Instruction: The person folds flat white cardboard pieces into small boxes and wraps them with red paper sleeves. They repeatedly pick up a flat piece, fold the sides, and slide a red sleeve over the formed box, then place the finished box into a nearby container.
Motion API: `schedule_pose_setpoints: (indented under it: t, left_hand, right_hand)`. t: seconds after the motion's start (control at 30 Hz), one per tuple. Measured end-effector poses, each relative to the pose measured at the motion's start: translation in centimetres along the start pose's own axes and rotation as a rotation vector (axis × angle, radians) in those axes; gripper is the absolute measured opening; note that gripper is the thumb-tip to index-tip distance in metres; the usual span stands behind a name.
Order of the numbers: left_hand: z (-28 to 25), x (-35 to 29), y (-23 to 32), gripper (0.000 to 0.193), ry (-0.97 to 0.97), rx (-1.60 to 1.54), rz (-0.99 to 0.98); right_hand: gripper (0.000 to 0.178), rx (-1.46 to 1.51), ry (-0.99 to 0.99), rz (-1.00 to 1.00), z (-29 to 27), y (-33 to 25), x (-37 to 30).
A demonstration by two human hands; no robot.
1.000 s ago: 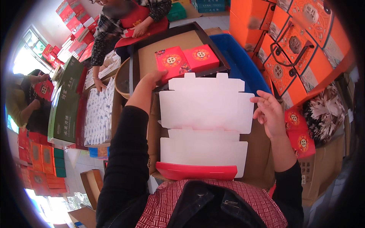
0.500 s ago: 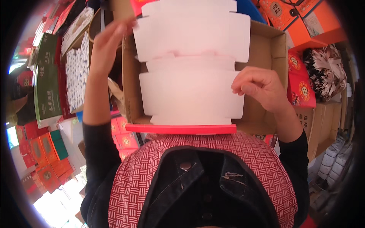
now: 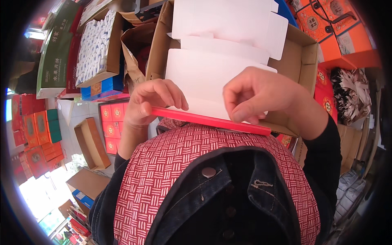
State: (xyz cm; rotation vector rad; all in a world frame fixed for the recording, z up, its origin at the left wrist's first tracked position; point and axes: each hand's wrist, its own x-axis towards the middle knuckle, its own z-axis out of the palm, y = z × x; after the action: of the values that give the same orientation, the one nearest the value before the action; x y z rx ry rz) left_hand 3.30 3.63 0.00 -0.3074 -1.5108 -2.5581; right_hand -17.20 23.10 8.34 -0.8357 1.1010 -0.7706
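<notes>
An unfolded cardboard box blank (image 3: 200, 77) lies before me, white inside, with side flaps and a narrow red strip (image 3: 212, 121) along its near edge. At the strip's left end is my left hand (image 3: 153, 98), its fingers bent over the white side and its thumb outside the end. My right hand (image 3: 261, 94) is closed at the near right corner, thumb and fingertips on the flap just above the strip. The right hand covers part of that flap. Beneath the blank stands a large open brown carton (image 3: 304, 61).
To the left are a tray of small white-and-blue packets (image 3: 96, 49), a green box (image 3: 57, 53) and a crumpled brown paper bag (image 3: 130, 63). Orange gift boxes (image 3: 318, 28) stand at the far right. On the floor at left lie an open carton (image 3: 92, 143) and red boxes (image 3: 111, 128).
My left hand has come down from the upper left to the strip's left end. The right hand moved left and slightly nearer. The blank now tilts, its right end nearer me.
</notes>
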Motion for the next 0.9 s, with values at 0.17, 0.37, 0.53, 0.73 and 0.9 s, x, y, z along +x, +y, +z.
schedule_pose_setpoints:
  t: [0.17, 0.37, 0.53, 0.73, 0.9]
  left_hand:
    - [0.1, -0.6, -0.7, 0.046, -0.004, -0.083, 0.021]
    - [-0.1, -0.9, -1.0, 0.043, -0.047, -0.153, 0.002]
    - [-0.1, -0.9, -1.3, 0.040, -0.084, -0.202, 0.004]
    - [-0.4, -1.2, -1.7, 0.042, -0.111, -0.197, 0.014]
    - [0.0, -1.0, -1.0, 0.051, -0.120, -0.187, -0.072]
  right_hand:
    - [0.023, 0.213, -0.166, -0.035, 0.5, 3.4, 2.4]
    - [0.022, 0.290, -0.242, -0.023, 0.7, 5.0, 3.4]
    - [0.021, 0.308, -0.236, -0.010, 0.9, 5.9, 3.9]
    - [0.018, 0.342, -0.202, 0.060, 1.3, 6.0, 4.0]
    - [0.016, 0.031, -0.151, -0.148, 1.1, 5.0, 3.5]
